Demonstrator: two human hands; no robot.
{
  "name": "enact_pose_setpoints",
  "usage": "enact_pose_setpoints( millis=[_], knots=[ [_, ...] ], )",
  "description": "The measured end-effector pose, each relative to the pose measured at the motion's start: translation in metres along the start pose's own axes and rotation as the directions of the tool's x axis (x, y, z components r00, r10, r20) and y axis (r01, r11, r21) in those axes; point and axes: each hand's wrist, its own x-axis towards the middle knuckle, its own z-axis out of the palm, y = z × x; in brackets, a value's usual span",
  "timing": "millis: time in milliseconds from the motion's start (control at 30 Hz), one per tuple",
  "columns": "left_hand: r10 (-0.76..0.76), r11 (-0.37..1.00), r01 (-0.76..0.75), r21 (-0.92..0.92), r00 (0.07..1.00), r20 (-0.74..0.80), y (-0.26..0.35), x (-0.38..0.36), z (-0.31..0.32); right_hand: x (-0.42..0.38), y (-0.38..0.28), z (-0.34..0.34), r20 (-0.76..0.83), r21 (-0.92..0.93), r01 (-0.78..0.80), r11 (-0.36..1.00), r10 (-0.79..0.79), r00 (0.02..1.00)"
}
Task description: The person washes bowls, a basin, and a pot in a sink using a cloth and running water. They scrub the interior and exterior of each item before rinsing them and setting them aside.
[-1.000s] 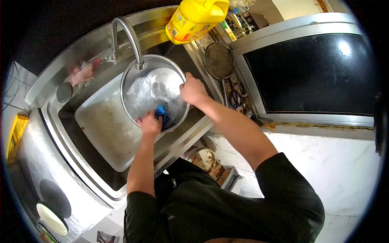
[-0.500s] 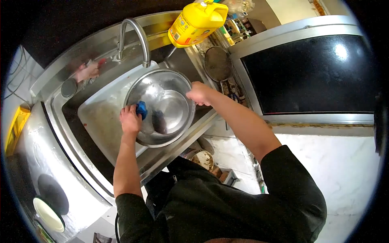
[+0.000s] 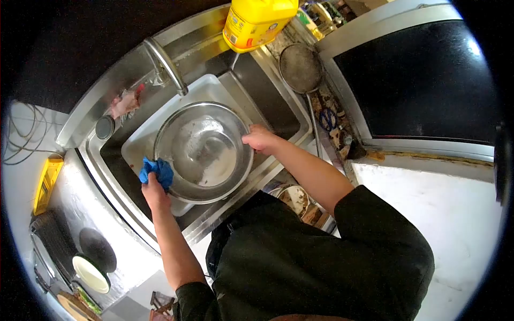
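Observation:
A round metal basin (image 3: 184,160) rests tilted over a white tub (image 3: 140,140) in the steel sink (image 3: 257,93). At the basin's left edge, my left hand (image 3: 155,191) is closed on a blue cloth (image 3: 156,172), which touches the rim. My right hand (image 3: 259,140) grips the basin's right rim, with the fingers partly hidden. A little water or suds shows inside the basin. The curved faucet (image 3: 167,67) stands just above the tub's far side.
A yellow jug (image 3: 257,27) stands behind the sink. On the right are a round strainer (image 3: 301,68), blue-handled scissors (image 3: 328,119) and a dark panel (image 3: 417,80). A pinkish cloth (image 3: 126,102) and a round lid (image 3: 105,127) lie at the left rim.
My left hand has moved from inside the basin's left wall out to its rim with the blue cloth. My right hand stays on the rim. The camera view has shifted.

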Motion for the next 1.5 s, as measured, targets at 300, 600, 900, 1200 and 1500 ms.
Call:
enact_pose_setpoints(
  millis=[300,600,900,1200,1500],
  knots=[
    [-0.300,0.934,0.263,0.244,0.945,0.131,0.021,0.020,0.016,0.054,-0.023,-0.036,0.249,-0.335,-0.052,0.941,0.141,0.958],
    [-0.103,0.979,0.080,0.186,0.988,0.118,0.016,-0.011,0.012,0.091,0.032,-0.005,0.098,-0.561,0.398,0.726,-0.419,0.903],
    [-0.061,0.998,0.062,-0.017,0.997,0.045,0.007,-0.016,0.004,0.098,-0.009,0.010,0.111,-0.434,0.370,0.822,-0.358,0.927],
    [-0.011,1.000,0.011,-0.006,0.998,-0.058,0.024,-0.070,-0.029,0.083,-0.017,0.058,0.065,-0.445,0.335,0.830,-0.344,0.937],
    [0.118,0.991,-0.128,-0.045,0.975,-0.186,0.062,-0.130,-0.118,0.015,-0.050,0.124,0.327,-0.351,0.509,0.786,-0.406,0.853]
  ],
)
